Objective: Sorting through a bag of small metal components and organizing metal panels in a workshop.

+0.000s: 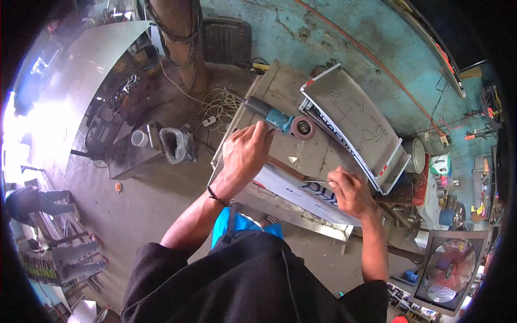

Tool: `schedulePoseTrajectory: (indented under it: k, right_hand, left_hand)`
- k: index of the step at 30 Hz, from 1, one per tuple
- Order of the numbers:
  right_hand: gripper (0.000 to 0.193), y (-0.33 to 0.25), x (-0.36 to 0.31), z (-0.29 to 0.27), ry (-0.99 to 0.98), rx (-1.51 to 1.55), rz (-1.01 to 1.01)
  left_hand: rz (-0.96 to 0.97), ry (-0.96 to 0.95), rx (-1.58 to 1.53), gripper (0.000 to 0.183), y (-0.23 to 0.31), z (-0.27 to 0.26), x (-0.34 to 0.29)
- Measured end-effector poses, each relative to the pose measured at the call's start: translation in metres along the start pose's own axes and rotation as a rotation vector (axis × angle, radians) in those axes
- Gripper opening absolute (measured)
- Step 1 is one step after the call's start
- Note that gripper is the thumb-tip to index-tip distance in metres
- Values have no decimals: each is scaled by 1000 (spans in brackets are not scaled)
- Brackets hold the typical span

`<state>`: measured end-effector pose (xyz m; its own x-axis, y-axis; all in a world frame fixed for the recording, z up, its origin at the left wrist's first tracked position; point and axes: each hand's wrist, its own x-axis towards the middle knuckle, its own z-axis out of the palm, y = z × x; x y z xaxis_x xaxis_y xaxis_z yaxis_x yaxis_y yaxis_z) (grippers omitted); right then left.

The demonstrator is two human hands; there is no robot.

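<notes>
My left hand (245, 153) is closed at the left end of a white printed panel (293, 194); what its fingers hold is hidden. Just beyond it, on the worktable (285, 148), lies a teal angle grinder (274, 116) with a round disc. My right hand (353, 191) pinches a thin metal tool (315, 179) over the panel's far edge, its tip pointing left. A narrow brown strip (285, 168) runs along that edge between my hands. Farther right lies a metal-framed panel (353, 121) with handwriting on it.
Coiled pale cable (219, 105) lies left of the worktable. A low bench (132, 159) holds a white cup (139, 138) and a clear plastic bag (177, 145). A square fan (449, 272) stands at lower right. A large sheet (89, 75) leans at upper left. A person (40, 202) is at far left.
</notes>
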<state>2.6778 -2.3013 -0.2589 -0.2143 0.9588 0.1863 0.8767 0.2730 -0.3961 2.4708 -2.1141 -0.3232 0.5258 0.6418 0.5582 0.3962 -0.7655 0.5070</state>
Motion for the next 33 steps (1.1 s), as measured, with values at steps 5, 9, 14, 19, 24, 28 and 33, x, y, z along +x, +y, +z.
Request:
schedulePoseTrajectory:
  k: [5, 9, 14, 19, 24, 28, 33]
  right_hand:
    - [9, 1, -52, -8, 368, 67, 186]
    - [10, 3, -94, -3, 767, 350, 370]
    - [15, 1, -133, -25, 1253, 905, 491]
    - [16, -15, -140, -15, 1029, 483, 567]
    - [16, -20, -105, 20, 971, 773, 454]
    - [6, -34, -67, 25, 888, 1071, 568]
    - [15, -35, -35, 21, 464, 790, 631]
  left_hand:
    - [-61, -33, 22, 23, 2, 1, 2]
    - [-75, -35, 71, 21, 0, 4, -1]
    - [-93, -24, 135, 21, 7, -1, 0]
    - [-120, -67, 167, 23, 7, 6, -1]
    - [-121, -48, 180, 25, 5, 2, -2]
    - [-130, -61, 192, 24, 8, 1, -6]
    - [-134, -61, 151, 21, 10, -4, -7]
